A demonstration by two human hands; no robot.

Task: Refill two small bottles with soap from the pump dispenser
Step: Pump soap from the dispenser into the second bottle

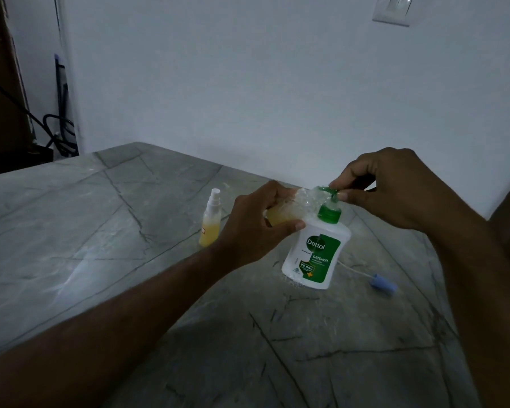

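A white soap dispenser (317, 254) with a green pump head stands on the grey stone table (100, 231). My right hand (395, 189) sits on top of it, fingers curled round the green pump (330, 195). My left hand (256, 225) grips a small clear bottle (289, 210), tilted on its side, its open mouth up against the pump's spout. Yellow soap fills its lower part. A second small bottle (211, 222) with a white spray top stands upright just left of my left hand, about half full of yellow liquid.
A blue spray cap with a thin white tube (382, 285) lies on the table right of the dispenser. A white wall runs along the table's far edge. Dark cables and furniture sit beyond the table's left end.
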